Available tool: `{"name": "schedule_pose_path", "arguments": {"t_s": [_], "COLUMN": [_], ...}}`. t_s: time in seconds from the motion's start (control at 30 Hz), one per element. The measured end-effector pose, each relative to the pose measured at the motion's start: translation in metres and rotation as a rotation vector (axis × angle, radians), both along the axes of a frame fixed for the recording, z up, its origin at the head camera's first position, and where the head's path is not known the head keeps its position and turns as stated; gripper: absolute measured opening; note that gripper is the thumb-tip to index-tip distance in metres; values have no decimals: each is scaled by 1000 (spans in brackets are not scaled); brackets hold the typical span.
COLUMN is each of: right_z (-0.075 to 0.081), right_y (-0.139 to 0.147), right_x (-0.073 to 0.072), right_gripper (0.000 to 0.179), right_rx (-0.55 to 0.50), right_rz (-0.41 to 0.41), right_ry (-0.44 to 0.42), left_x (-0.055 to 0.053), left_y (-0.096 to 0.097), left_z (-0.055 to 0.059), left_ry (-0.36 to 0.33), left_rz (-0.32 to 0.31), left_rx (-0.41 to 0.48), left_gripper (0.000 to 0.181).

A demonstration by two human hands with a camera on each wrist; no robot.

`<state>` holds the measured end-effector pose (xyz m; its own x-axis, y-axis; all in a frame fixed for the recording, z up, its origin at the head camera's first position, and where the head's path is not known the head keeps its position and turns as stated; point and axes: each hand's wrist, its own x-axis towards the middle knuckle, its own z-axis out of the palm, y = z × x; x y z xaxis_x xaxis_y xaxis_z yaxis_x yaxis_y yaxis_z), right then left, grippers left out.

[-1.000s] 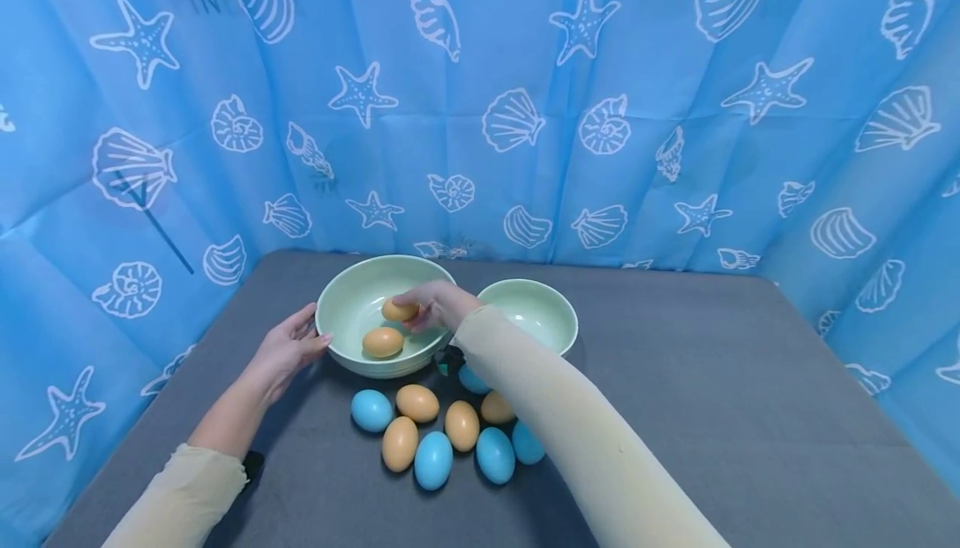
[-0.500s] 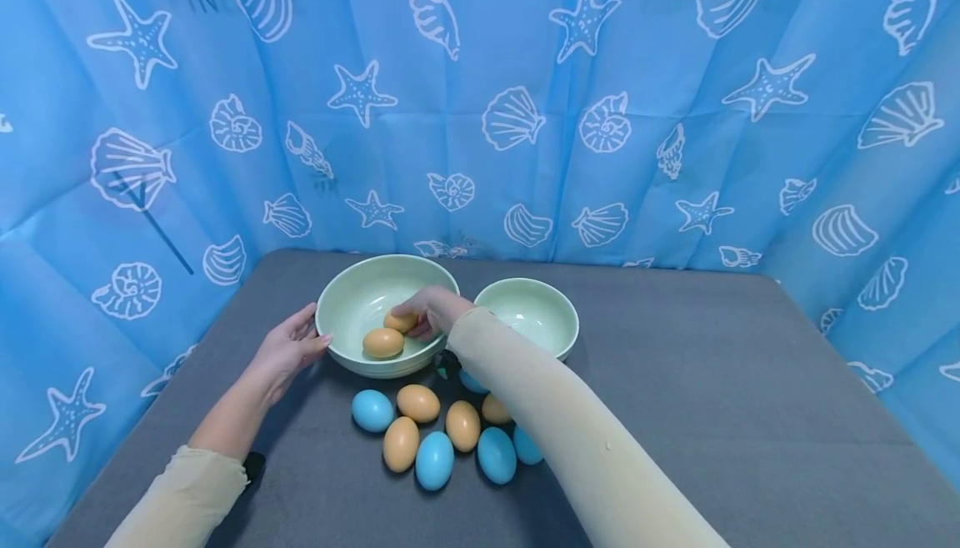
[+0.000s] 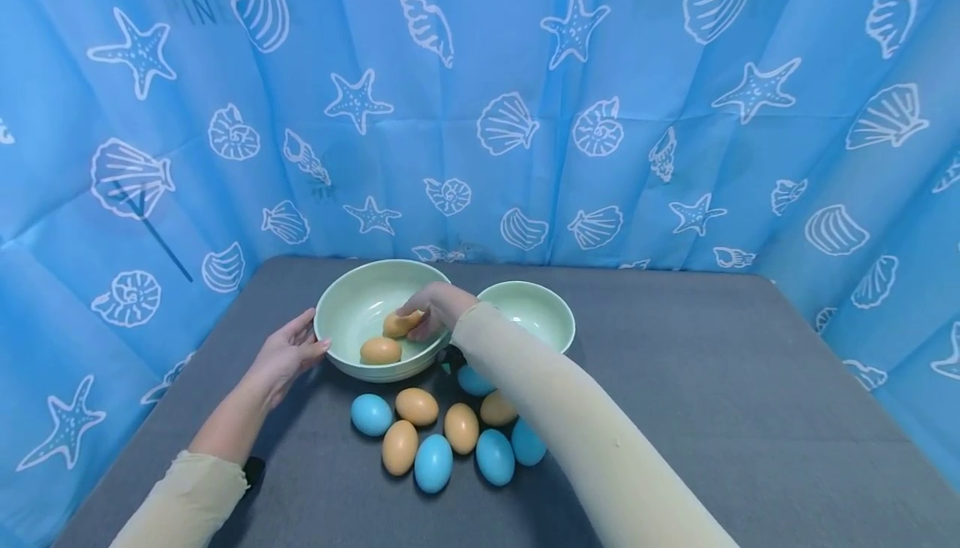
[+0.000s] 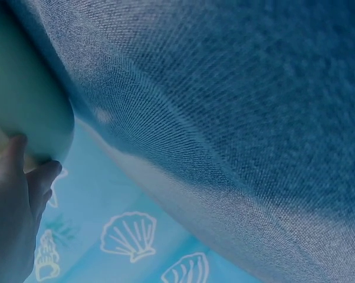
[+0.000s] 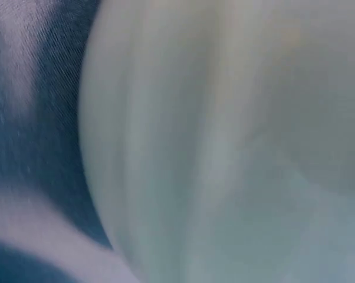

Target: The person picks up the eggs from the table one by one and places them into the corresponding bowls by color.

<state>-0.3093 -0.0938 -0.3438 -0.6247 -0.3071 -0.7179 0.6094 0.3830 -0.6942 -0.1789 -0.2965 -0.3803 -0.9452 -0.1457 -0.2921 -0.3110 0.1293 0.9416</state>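
Right hand (image 3: 437,312): over the right edge of the big bowl (image 3: 348,306) and down inside, with thumb and fingers bent round the held orange egg (image 3: 400,325). Only as wide apart as that egg.
Held orange egg: in the big bowl, near the middle, partly hidden by the fingers. Just behind the loose orange egg (image 3: 380,351); cannot tell if touching it or the bowl's floor.
Loose orange egg: lying on its side in the big bowl, close to the near wall.
Left hand (image 3: 283,358): at the left side of the big bowl, touching it with thumb and fingertips. Mostly straight fingers, spread well away from the thumb, with no grip on anything.
Big bowl: light green, standing upright on the grey cloth table (image 3: 712,381).
Small bowl (image 3: 536,310): light green too, upright, just right of the big bowl, partly behind the right sleeve (image 3: 585,423).
Blue eggs (image 3: 433,464): five to see, on the table in front of the bowls.
Other orange eggs (image 3: 461,428): four to see, mixed in with the blue ones, some partly behind the right sleeve.
Curtain (image 3: 450,148): blue, with white shells and starfish, behind the table.
Right wrist view: filled mostly by pale green bowl, too blurry to tell more.
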Motion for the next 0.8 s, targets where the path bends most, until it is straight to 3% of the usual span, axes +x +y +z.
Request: {"name": "schedule_pose_path", "arguments": {"t_s": [0.2,0.53,0.8], "right_z": [19,40,51], "right_y": [20,57,86], "right_x": [0,0,8], "right_gripper": [67,48,45], "right_rx": [-19,-39,-62], "right_rz": [75,73,88], "right_ry": [102,198,254], "left_x": [0,-1,-1], "left_y": [1,0,1], "left_z": [-4,-3,-3], "left_ry": [37,28,9], "left_rz": [-16,-16,-9], "left_rx": [-13,-30,-13], "left_gripper": [78,77,77]}}
